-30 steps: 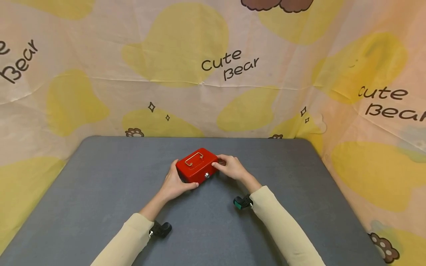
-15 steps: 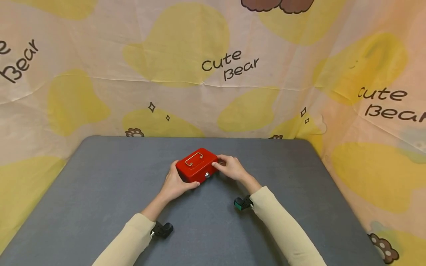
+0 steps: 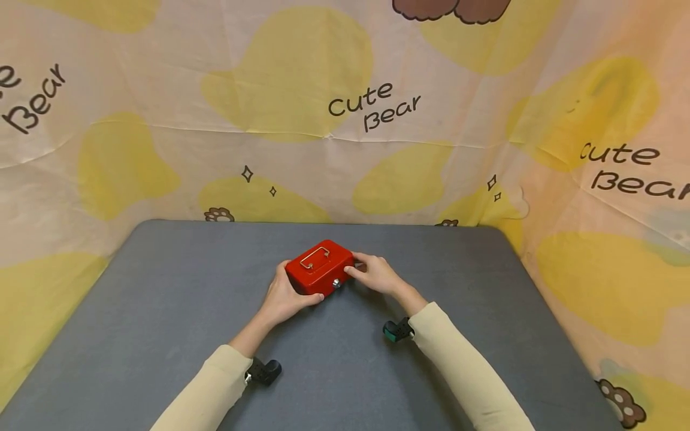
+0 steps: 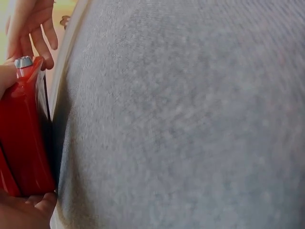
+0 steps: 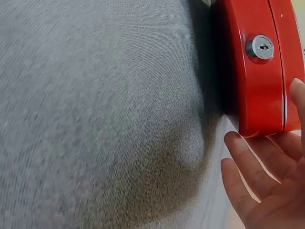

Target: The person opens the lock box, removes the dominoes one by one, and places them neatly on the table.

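A red metal cash box (image 3: 323, 272) sits at an angle near the middle of the table, lid down. A thin wire handle lies on its top. On the front is a round silver keyed lock (image 5: 262, 47), with no key in it. My left hand (image 3: 281, 298) grips the left end, thumb along the front and fingers round the side. At the right end, my right hand (image 3: 378, 275) holds the box with its thumb on the front near the lid seam and its fingers against the side. Part of the underside shows in the left wrist view, so the box looks slightly tilted.
Grey cloth covers the table (image 3: 183, 287). A patterned curtain (image 3: 302, 179) hangs behind it and along both sides. Each wrist carries a small black camera mount, the left mount (image 3: 264, 372) and the right mount (image 3: 398, 330), close above the tabletop.
My right hand and forearm have shifted slightly to the right, its thumb a little lower on the box. The left hand keeps its grip, and the box stays almost in place.
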Demonstrator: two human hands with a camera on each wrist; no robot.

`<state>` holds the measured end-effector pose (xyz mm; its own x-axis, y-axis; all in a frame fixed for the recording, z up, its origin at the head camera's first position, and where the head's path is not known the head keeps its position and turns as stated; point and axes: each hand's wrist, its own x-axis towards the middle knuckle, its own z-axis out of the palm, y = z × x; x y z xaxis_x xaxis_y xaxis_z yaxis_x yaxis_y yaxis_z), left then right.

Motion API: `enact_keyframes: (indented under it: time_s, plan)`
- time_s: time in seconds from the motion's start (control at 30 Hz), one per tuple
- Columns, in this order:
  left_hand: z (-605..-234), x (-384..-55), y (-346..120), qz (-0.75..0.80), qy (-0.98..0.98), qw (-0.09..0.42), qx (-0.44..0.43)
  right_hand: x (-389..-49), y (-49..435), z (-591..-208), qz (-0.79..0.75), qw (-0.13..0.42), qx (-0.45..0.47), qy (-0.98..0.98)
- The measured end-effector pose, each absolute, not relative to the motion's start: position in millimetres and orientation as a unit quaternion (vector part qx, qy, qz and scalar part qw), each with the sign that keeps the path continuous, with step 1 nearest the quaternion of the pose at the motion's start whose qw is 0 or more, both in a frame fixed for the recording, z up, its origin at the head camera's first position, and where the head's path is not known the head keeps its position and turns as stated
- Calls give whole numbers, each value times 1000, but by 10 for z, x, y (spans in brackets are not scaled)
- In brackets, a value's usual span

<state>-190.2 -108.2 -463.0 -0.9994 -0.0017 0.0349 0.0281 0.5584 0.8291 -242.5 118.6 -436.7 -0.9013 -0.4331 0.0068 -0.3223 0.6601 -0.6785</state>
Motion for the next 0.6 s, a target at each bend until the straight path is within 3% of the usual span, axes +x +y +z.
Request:
enact_keyframes:
  time_s: [0.6]
  plan:
    - [-4590,-1932,-1110,-488,-873,-14,16,-2359,1593,-4303,-327,68,-250,909]
